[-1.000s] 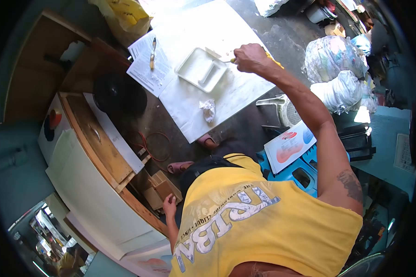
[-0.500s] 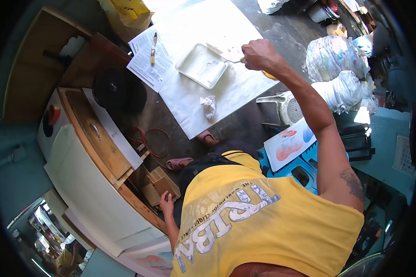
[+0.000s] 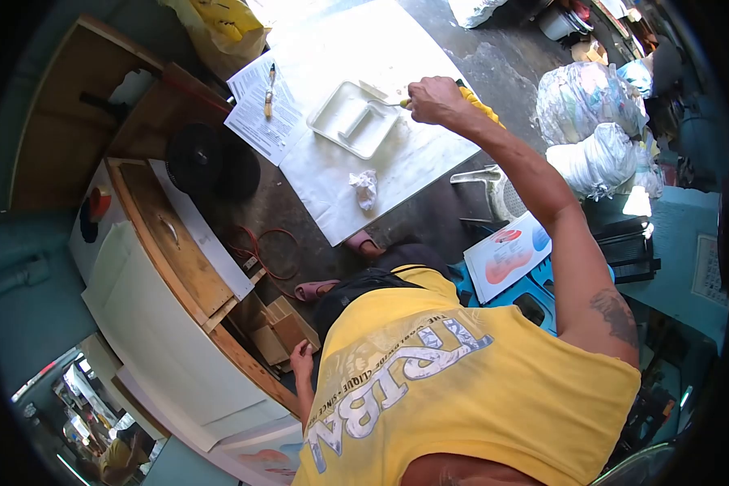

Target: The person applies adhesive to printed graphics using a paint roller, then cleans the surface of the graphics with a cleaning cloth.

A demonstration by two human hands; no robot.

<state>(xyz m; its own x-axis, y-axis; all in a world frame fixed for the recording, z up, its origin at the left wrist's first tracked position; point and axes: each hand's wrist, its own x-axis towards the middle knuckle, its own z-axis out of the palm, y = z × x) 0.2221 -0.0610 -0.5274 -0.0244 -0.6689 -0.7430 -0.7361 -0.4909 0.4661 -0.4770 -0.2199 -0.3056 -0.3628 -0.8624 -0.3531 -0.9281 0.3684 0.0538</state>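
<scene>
Gripped in the fist of my right hand is the handle of a small paint roller. Its white sleeve lies inside a shallow white paint tray with white paint in it. The tray rests on a large white sheet. My left hand hangs low at my side, fingers loosely apart and holding nothing visible, beside a brown cardboard box. Left of the tray, a paintbrush lies on a printed paper. Nearer me sits a crumpled white wad.
A yellow item shows behind my right forearm. To the right are a pale plastic stool, stuffed plastic bags and a blue plastic piece with a picture on it. A wooden-edged cabinet stands left, near an orange cord.
My right hand has moved left, toward the tray, and the roller sleeve now shows plainly inside it. More of the yellow item behind my forearm is visible. My left hand has barely shifted.
</scene>
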